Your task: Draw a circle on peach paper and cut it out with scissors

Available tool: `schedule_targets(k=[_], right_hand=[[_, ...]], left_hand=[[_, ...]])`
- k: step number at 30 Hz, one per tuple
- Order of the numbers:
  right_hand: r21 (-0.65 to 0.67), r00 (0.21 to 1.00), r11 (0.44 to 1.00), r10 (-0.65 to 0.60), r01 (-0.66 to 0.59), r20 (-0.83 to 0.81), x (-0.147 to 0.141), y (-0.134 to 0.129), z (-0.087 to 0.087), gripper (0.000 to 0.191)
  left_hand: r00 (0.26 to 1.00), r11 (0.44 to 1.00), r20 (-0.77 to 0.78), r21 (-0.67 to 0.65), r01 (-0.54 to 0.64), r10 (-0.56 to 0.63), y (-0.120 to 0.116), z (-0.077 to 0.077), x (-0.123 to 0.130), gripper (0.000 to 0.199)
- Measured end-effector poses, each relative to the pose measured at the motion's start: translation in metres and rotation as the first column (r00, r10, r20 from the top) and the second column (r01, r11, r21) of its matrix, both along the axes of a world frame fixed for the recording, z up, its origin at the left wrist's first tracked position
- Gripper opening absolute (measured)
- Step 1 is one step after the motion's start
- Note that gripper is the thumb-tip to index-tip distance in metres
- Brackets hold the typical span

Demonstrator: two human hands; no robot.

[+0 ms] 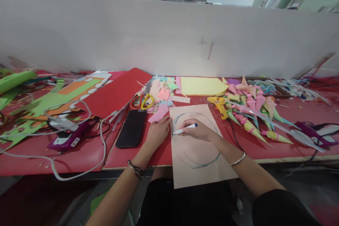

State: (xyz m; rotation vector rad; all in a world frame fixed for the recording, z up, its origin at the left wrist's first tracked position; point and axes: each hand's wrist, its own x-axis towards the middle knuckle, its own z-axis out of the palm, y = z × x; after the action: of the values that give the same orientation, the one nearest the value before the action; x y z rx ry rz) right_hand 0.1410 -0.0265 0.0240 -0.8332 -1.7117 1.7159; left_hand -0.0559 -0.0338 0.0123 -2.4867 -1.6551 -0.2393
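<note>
Wide across the upper half of the frame stands a plain white partition board [127,35], and below it spreads a long desk [90,153] covered in smooth red sheeting. At lower centre lies a rectangular, pale peach sheet of paper or thin card [197,150], its near end overhanging the desk's front edge. It looks light and fairly flexible, likely to slide on the glossy cover or crease at the overhang; the plain margins seem the best place to hold it. Sketchy blue-grey curved lines [201,166] form a large circle on it. The left hand [159,130] lies palm down, fingers loosely extended, fingertips at the sheet's left edge. The right hand [196,130], over the circle's upper part, pinches a slim white marker with a blue end [186,128], which should be light, rigid and steadiest gripped near its tip.
</note>
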Motion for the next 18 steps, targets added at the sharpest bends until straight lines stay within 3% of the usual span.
schedule_targets(k=[3, 7, 9, 14, 18], right_hand=[[-0.073, 0.999, 0.996, 0.051, -0.052, -0.013, 0.002, 0.0, 0.002, 0.019], [0.136, 0.989, 0.979, -0.15, 0.15, -0.004, -0.002, 0.001, 0.001, 0.016], [0.194, 0.982, 0.964, -0.188, 0.181, 0.016, -0.003, 0.0, 0.0, 0.015], [0.019, 1.0, 1.0, -0.001, 0.001, -0.006, 0.002, -0.003, 0.001, 0.013], [-0.113, 0.951, 0.956, 0.283, -0.27, 0.124, 0.011, 0.0, 0.006, 0.014]], left_hand=[[1.0, 1.0, 0.002, 0.002, -0.005, 0.005, 0.0, 0.0, 0.0, 0.038], [1.0, 1.0, 0.009, 0.001, -0.013, 0.013, 0.0, -0.001, 0.0, 0.038], [1.0, 1.0, 0.008, -0.002, -0.015, 0.015, 0.0, -0.001, 0.0, 0.038], [1.0, 1.0, -0.009, -0.012, -0.016, 0.015, 0.0, -0.001, 0.0, 0.039], [1.0, 0.999, -0.02, -0.029, -0.021, 0.02, 0.0, 0.001, 0.0, 0.04]])
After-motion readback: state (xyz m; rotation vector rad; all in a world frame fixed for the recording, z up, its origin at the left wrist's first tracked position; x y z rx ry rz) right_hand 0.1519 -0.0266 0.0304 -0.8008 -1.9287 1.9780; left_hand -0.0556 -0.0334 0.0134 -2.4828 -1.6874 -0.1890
